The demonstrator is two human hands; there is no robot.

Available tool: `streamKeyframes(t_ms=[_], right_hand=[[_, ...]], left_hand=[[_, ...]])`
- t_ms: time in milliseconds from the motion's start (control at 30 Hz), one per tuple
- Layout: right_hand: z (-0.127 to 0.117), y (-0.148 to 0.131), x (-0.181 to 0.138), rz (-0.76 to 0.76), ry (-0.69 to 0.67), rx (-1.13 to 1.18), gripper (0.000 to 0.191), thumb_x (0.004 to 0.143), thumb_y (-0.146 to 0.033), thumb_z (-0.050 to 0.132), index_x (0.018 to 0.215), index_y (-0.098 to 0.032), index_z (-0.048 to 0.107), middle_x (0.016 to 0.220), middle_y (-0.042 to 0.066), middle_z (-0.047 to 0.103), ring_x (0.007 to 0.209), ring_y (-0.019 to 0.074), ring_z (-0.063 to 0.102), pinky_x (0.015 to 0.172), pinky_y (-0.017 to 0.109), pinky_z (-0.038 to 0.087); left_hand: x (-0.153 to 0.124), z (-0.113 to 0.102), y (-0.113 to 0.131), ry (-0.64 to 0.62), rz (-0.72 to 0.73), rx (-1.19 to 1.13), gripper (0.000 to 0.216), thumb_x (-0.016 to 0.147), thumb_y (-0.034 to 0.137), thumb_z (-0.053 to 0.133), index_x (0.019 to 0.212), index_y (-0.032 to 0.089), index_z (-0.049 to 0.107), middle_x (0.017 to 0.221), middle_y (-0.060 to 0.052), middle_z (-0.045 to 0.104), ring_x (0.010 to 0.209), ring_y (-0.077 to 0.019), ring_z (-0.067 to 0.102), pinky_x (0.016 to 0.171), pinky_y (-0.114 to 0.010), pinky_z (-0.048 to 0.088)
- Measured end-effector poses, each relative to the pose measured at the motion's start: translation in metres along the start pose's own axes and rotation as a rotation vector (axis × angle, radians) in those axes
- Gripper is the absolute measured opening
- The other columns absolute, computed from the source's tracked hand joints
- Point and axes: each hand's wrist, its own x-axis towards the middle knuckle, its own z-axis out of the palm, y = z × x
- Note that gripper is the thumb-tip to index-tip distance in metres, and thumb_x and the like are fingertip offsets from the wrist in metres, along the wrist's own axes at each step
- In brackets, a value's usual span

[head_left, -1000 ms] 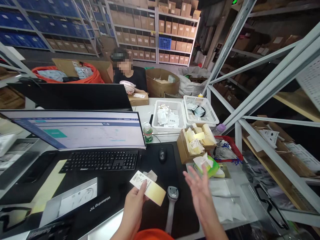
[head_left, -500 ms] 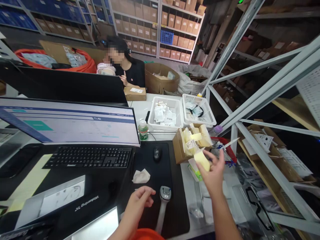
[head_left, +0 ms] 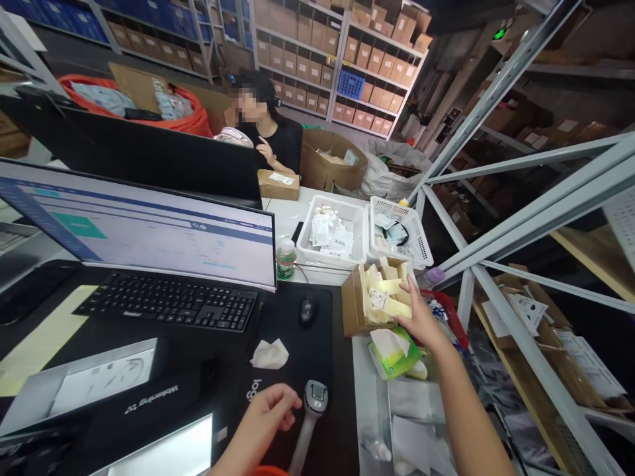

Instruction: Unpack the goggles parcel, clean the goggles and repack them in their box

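My right hand (head_left: 421, 318) rests with fingers extended against the right side of an open cardboard box (head_left: 353, 303), which is packed with yellow-and-white label pieces (head_left: 381, 296). No label shows in that hand. My left hand (head_left: 270, 413) hangs low over the black desk mat (head_left: 292, 344), holding nothing, its fingertips just left of a grey handheld barcode scanner (head_left: 315, 400). A green tissue pack (head_left: 394, 354) lies just below the box, and a crumpled white tissue (head_left: 269, 354) sits on the mat.
A black keyboard (head_left: 166, 301), a mouse (head_left: 307, 311) and a wide monitor (head_left: 133, 225) occupy the desk's left. Behind the box stand a white tray (head_left: 332, 231) and a white basket (head_left: 399, 233) of small packets. Steel shelving frames the right; a seated co-worker (head_left: 270, 132) is beyond.
The yellow-and-white label, held in my left hand and then my right, no longer shows in either hand. My right hand has moved left to the box. The view has tilted.
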Motion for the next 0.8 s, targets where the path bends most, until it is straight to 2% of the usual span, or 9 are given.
streamKeyframes(t_ms=[200,400,467,533,667,800], right_hand=[[-0.004,-0.001,0.003,0.024,-0.049,0.106,0.116,0.071,-0.019,0.07,0.163,-0.031,-0.001,0.154,0.013,0.047,0.14,0.0306,0.048,0.117,0.052,0.036],[0.001,-0.007,0.014,0.041,0.02,0.282,0.115,0.073,-0.027,0.071,0.162,-0.026,-0.002,0.157,0.019,0.041,0.115,0.0287,0.066,0.096,0.045,0.055],[0.01,-0.007,0.02,0.017,0.058,0.259,0.115,0.073,-0.027,0.07,0.162,-0.025,-0.001,0.155,0.019,0.044,0.116,0.0283,0.065,0.099,0.046,0.053],[0.019,-0.007,0.026,0.003,0.077,0.199,0.114,0.072,-0.025,0.069,0.162,-0.024,0.0,0.153,0.018,0.047,0.127,0.0291,0.059,0.108,0.048,0.047],[0.03,-0.008,0.04,0.024,0.058,0.1,0.119,0.068,-0.022,0.069,0.162,-0.021,-0.004,0.151,0.018,0.048,0.141,0.0297,0.047,0.118,0.048,0.036],[0.037,-0.015,0.053,0.08,0.002,-0.026,0.12,0.066,-0.017,0.067,0.162,-0.02,-0.005,0.15,0.02,0.047,0.14,0.0323,0.047,0.115,0.047,0.039]], left_hand=[[-0.007,0.007,0.012,-0.015,-0.011,0.02,0.06,0.046,0.075,0.074,0.057,0.017,0.062,0.045,0.002,0.054,0.046,-0.0107,0.047,0.052,-0.025,0.034],[-0.006,0.007,0.003,-0.027,0.0,0.071,0.055,0.052,0.071,0.069,0.059,0.017,0.061,0.048,0.001,0.055,0.047,-0.0112,0.048,0.054,-0.025,0.035],[-0.005,0.007,0.0,-0.03,0.005,0.066,0.054,0.053,0.07,0.068,0.059,0.017,0.06,0.049,0.001,0.056,0.047,-0.0111,0.048,0.053,-0.025,0.034],[-0.005,0.006,-0.002,-0.032,0.002,0.063,0.051,0.054,0.068,0.068,0.06,0.017,0.06,0.05,0.001,0.057,0.047,-0.0111,0.048,0.053,-0.025,0.034],[-0.004,0.004,-0.005,-0.031,0.011,0.059,0.045,0.055,0.062,0.067,0.059,0.018,0.059,0.051,0.001,0.057,0.047,-0.0113,0.05,0.053,-0.026,0.035],[-0.004,0.003,-0.011,-0.005,0.031,0.041,0.039,0.056,0.057,0.062,0.059,0.018,0.057,0.054,0.0,0.059,0.048,-0.0113,0.051,0.052,-0.025,0.034]])
